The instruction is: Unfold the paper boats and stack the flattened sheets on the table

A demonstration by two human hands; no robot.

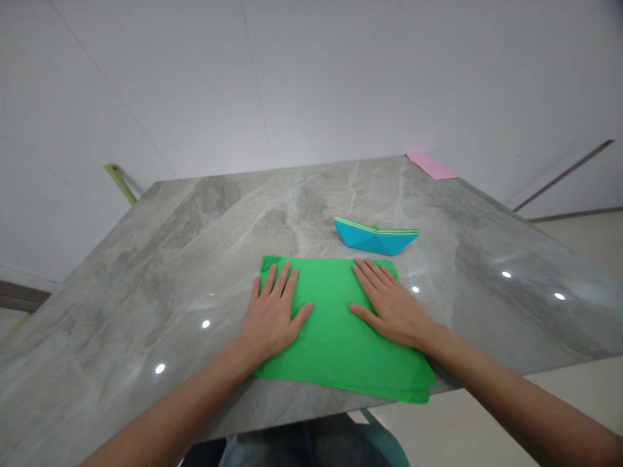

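Note:
Bright green paper (331, 337) lies on the grey marbled table, apparently more than one layer, since a second edge shows at the lower right. My left hand (273, 314) rests flat on its left side, fingers spread. On the right side my right hand (389, 301) is also laid flat, with the thumb pointing inward. Neither hand grips anything. Just beyond the paper stands a folded paper boat (374, 239), blue outside with green and pale edges along its top.
A pink sheet of paper (432, 166) lies at the table's far right corner, by the white wall (311, 78). The marbled tabletop (170, 259) has its near edge close to my lap. Ceiling lights reflect on its surface.

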